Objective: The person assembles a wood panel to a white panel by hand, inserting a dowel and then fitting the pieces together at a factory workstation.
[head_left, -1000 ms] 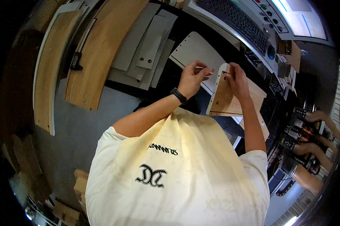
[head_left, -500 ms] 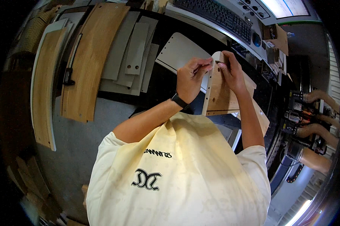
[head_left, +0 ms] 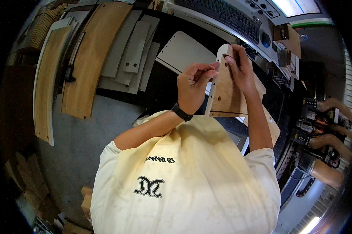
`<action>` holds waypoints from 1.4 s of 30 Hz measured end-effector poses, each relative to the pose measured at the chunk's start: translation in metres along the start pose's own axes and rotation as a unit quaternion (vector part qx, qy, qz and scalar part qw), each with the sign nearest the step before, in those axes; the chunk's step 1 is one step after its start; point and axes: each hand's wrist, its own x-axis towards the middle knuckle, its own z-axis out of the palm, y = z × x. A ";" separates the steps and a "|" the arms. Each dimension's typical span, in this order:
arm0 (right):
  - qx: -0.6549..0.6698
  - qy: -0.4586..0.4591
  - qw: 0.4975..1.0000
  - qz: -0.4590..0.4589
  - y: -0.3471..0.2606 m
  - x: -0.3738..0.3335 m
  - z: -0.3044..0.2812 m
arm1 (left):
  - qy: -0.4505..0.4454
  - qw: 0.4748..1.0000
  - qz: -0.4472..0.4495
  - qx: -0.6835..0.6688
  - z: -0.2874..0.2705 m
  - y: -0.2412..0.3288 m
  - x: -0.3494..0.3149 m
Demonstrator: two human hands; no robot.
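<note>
A wood-grain panel (head_left: 225, 87) with a pale, rounded end and drilled holes is held tilted in front of me. Small dark holes run along its narrow left edge. My right hand (head_left: 243, 70) grips the panel near its rounded far end, thumb on the wooden face and fingers over the far side. Beside the left edge, my left hand (head_left: 196, 80) is closed in a pinch, its fingertips at the edge. Whatever sits between those fingertips is too small to make out. Behind the left hand lies a white board (head_left: 179, 52) with a rounded corner and small holes.
Grey boards (head_left: 135, 50) are stacked on the dark table to the left, beside long wood-grain panels (head_left: 96, 58). A keyboard (head_left: 218, 15) and a mouse (head_left: 266, 39) occupy a shelf at the far right. Machinery with hoses (head_left: 324, 136) stands on the right; another wooden piece (head_left: 271, 123) lies under the held panel.
The panel's rounded end has risen slightly away from me, with my right hand still on it. My left hand's pinch now sits lower along the panel's edge.
</note>
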 end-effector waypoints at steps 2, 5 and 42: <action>-0.006 -0.008 1.000 0.016 -0.005 -0.001 -0.005 | 0.014 0.999 -0.002 0.030 0.003 0.000 0.002; 0.001 -0.007 1.000 0.021 -0.009 -0.002 -0.006 | 0.026 1.000 -0.011 0.013 0.005 0.000 0.004; -0.025 0.010 0.999 0.021 0.013 -0.003 0.000 | 0.006 0.990 0.090 0.110 0.000 -0.013 0.005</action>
